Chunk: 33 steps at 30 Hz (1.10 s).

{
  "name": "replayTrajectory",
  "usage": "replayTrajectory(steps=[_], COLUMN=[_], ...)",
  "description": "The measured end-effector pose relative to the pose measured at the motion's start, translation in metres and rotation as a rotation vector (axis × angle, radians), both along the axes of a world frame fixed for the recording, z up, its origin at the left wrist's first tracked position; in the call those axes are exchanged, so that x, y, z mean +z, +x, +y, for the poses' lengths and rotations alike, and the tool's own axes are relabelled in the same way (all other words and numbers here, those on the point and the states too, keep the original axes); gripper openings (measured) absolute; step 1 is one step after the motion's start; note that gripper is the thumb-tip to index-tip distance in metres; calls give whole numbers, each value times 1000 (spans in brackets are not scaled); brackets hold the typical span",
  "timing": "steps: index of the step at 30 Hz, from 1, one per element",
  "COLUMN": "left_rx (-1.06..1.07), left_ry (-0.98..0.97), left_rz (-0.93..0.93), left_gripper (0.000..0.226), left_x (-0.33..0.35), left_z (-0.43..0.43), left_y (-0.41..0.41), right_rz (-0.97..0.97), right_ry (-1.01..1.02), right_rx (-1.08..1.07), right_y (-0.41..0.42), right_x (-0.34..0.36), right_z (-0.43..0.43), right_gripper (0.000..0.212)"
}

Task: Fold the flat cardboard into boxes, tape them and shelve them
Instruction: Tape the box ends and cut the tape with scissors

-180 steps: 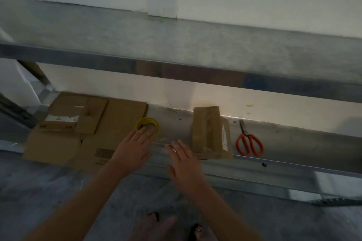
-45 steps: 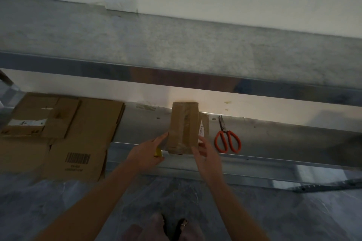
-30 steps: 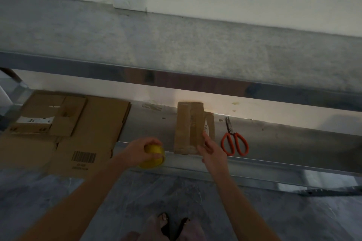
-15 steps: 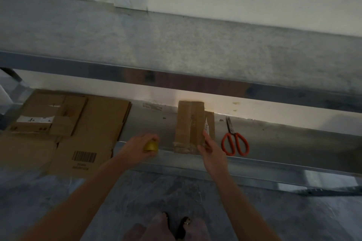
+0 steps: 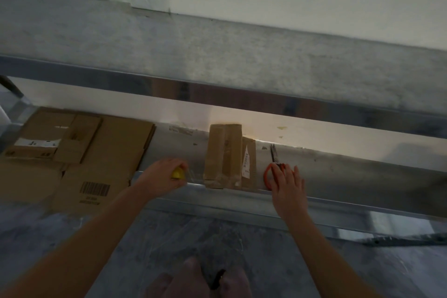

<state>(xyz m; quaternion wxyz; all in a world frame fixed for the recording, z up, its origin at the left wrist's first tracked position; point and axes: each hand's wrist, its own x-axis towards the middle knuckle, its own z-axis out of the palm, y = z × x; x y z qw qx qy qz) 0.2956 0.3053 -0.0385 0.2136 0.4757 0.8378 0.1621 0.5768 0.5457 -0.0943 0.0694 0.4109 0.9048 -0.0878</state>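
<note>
A narrow folded cardboard box stands on the lower metal shelf, its top seam taped. My left hand grips a yellow tape roll just left of the box, and a clear strip of tape runs from the roll toward the box's near end. My right hand lies with spread fingers over the handles of the orange scissors, to the right of the box. Flat cardboard sheets lie stacked at the shelf's left end.
The upper shelf overhangs the lower one, with a steel front rail. A shelf post stands at the far left. A grey stone floor and my feet lie below. A white wall rises behind.
My right hand has left the box's right side and moved right onto the scissors. My left hand holds the tape roll near the box's left side, much as before.
</note>
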Motion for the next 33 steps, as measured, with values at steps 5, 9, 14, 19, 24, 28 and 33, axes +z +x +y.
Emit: replayTrajectory(steps=[5,9,14,19,24,28,33], left_rx=[19,44,32,-14,-87,-143,-189], left_ry=[-13,-24,-39,-30,-41,-40,-22], left_rz=[23,30,-17,-50,-117,-153,-172], left_gripper=[35,33,31,27,26,27,29], left_x=[6,14,15,17,19,16,9], left_z=[-3,-8,-14,-14,-12,-8,-7], left_y=[4,4,9,1,-9,-15,-22], right_rz=[88,98,-108,-134,200,445,580], right_ry=[28,38,114,21,-145,-363,-664], right_rx=[-109,-291,-310,-416,-501,-555,-721], right_y=[-12,-20,-20,0,26,13,-29], right_x=[-7,-7,-3,7,38,55,30], right_z=[9,9,11,-10,-99,-196,-253], right_gripper=[44,41,40,38,31,41,37])
